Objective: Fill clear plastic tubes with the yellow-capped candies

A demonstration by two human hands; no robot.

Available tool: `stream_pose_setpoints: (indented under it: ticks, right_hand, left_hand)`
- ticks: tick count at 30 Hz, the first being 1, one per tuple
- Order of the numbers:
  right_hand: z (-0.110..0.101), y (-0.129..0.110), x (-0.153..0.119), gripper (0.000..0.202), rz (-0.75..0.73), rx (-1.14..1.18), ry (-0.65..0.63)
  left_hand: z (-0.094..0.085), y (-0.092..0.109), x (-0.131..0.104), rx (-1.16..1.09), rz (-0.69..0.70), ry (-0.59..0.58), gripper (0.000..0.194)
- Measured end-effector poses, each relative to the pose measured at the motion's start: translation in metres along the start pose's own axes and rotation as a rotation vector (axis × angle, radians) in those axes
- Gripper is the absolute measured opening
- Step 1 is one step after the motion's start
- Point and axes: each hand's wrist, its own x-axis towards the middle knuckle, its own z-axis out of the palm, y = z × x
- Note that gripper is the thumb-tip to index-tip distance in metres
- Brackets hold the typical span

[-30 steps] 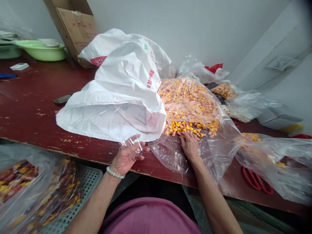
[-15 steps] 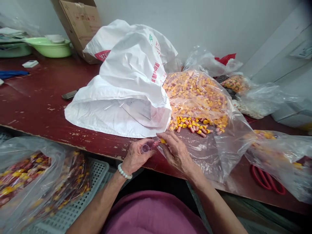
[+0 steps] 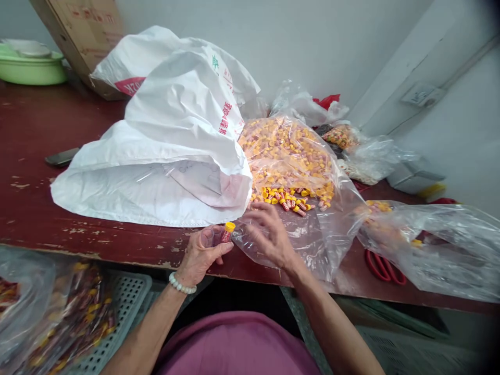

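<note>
My left hand (image 3: 201,253), with a beaded bracelet at its wrist, is closed on a small red-patterned tube with a yellow cap (image 3: 227,232), held nearly upright between thumb and fingers. A clear plastic cup-like piece (image 3: 211,237) shows in the same grip, partly hidden by the fingers; whether the tube stands inside it I cannot tell. My right hand (image 3: 269,234), slightly blurred, has its fingers apart over the clear plastic sheet, just short of the loose yellow-capped tubes (image 3: 291,200). Behind them, a big clear bag (image 3: 292,151) is full of the same tubes.
A large white woven sack (image 3: 167,130) lies open-mouthed at the left. Red-handled scissors (image 3: 385,266) rest at the right beside another clear bag (image 3: 433,255). Below the table edge, a plastic basket (image 3: 130,297) carries bagged tubes. A phone-like object (image 3: 61,158) lies left of the sack.
The yellow-capped tube is now in my left hand; my right hand has let go of it and opened, reaching toward the pile. The view has turned to the right.
</note>
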Motion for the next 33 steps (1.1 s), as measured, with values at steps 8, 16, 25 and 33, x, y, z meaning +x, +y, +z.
stream_pose_setpoints:
  ticks: [8,16,25,33]
  right_hand:
    - [-0.05,0.127,0.004,0.015,0.4,-0.702,0.158]
    - [-0.029,0.04,0.001,0.03,0.395,0.21,0.312]
    - [0.024,-0.03,-0.016,0.022,0.317,0.572,0.15]
    - [0.011,-0.025,-0.025,0.026,0.035,0.094,0.054]
  left_hand:
    - [0.001,0.007,0.004,-0.296,-0.153,-0.083,0.03]
    - [0.016,0.006,0.002,-0.182,-0.123,-0.127,0.035]
    - [0.03,0.017,-0.004,0.189,0.024,-0.151,0.035]
    - [0.026,0.018,-0.003,0.229,0.037,-0.16,0.031]
